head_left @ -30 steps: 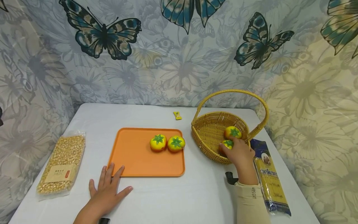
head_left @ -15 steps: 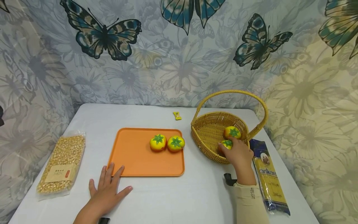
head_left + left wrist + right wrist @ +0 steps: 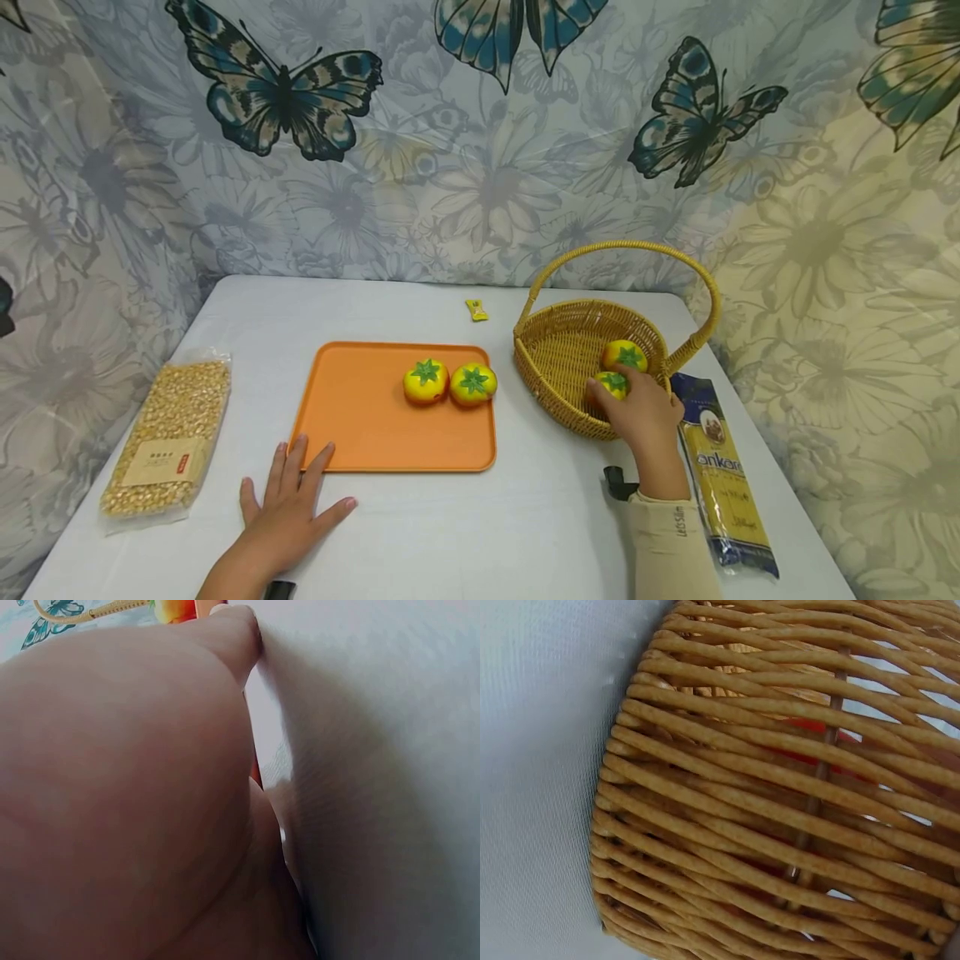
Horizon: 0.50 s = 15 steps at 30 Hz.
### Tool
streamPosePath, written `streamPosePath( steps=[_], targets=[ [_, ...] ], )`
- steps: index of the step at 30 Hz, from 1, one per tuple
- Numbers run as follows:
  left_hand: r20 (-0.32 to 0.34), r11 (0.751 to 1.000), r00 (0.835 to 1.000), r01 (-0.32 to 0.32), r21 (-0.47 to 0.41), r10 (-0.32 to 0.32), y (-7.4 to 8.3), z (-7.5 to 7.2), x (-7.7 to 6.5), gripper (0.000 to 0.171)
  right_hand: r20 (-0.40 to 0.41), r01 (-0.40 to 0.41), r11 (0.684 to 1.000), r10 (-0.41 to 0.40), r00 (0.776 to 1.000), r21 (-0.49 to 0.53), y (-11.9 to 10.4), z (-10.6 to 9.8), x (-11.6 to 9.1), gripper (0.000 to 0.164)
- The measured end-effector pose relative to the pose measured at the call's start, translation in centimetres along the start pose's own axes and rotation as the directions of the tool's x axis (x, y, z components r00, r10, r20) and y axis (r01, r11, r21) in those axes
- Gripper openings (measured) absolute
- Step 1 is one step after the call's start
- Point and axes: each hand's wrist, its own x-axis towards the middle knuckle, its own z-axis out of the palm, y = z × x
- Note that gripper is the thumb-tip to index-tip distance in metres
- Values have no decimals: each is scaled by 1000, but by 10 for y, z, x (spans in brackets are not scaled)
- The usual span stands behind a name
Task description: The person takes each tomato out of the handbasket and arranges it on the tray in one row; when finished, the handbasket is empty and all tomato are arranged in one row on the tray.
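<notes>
My right hand (image 3: 643, 412) reaches over the near rim of the wicker basket (image 3: 551, 387), thumb and fingers around a yellow-red persimmon (image 3: 615, 384) with a green star-shaped top. A second persimmon (image 3: 627, 354) lies just behind it in the basket. From the right wrist view, the basket's woven wall (image 3: 780, 787) fills most of the picture, with red showing through the gaps. My left hand (image 3: 283, 517) lies flat with spread fingers on the table, fingertips at the near left corner of the orange tray (image 3: 360, 417). Two more persimmons (image 3: 425, 382) sit side by side on the tray's right part.
A clear bag of corn kernels (image 3: 168, 425) lies at the left of the white table (image 3: 465, 533). Right of the basket is a yellow and blue pasta packet (image 3: 723, 475), partly beneath my right arm. A small yellow wrapped candy (image 3: 476, 310) lies behind the tray. The basket's tall handle (image 3: 622, 245) arches overhead.
</notes>
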Motion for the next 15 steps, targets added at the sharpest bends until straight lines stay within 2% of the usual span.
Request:
streamPosePath(
  steps=[9, 15],
  targets=[
    [-7, 1000, 1000, -15, -4, 15, -1, 0, 0, 100, 24, 4, 999, -5, 1000, 50, -1, -8, -3, 86],
    [-17, 1000, 1000, -17, 7, 17, -2, 2, 1, 101, 1, 21, 996, -22, 1000, 85, -4, -15, -4, 87]
  ],
)
